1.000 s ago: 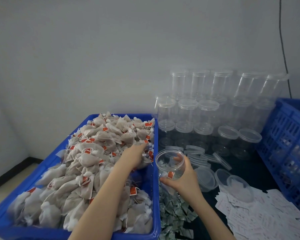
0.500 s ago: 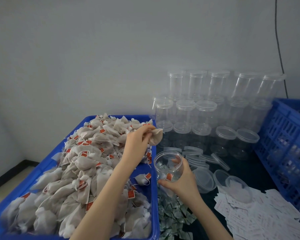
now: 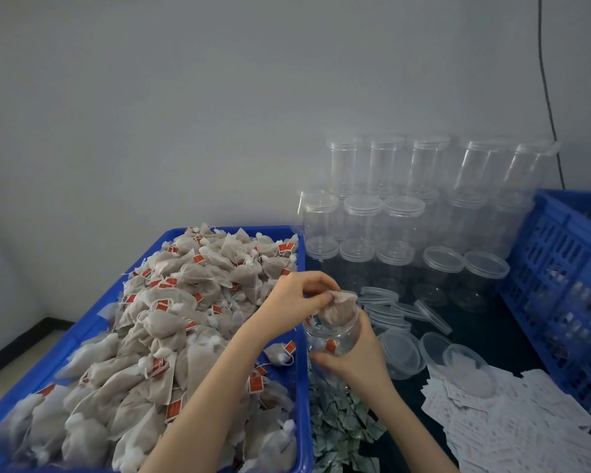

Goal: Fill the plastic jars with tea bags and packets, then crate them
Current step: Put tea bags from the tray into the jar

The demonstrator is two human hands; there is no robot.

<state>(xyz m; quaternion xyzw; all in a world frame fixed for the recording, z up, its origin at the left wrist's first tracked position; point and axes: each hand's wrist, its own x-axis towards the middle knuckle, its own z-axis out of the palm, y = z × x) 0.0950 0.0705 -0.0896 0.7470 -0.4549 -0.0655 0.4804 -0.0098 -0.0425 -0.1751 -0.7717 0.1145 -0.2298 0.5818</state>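
Item 1, work surface: I see a dark tabletop set against a plain pale grey wall, with a thin black cable running down the wall at the far right. A strip of pale floor with a dark skirting line shows at the lower left.

Item 2, blue tray: left half of the table, heaped with pale mesh tea bags carrying red tags.

Item 3, open jar: clear plastic, held just beside the tray's right wall. My right hand grips it from below and behind, fingers curled round its side. A red tag shows through its wall.

Item 4, left hand: fingers pinched together on a tea bag that sits in the jar's mouth.

Item 5, lidded empty jars: stacked in rows against the wall behind.

Item 6, loose clear lids: lying on the tabletop right of the held jar.

Item 7, small green-grey packets: piled beside the tray's near right wall.

Item 8, white paper sachets: spread at the near right.

Item 9, blue lattice crate: at the right edge.
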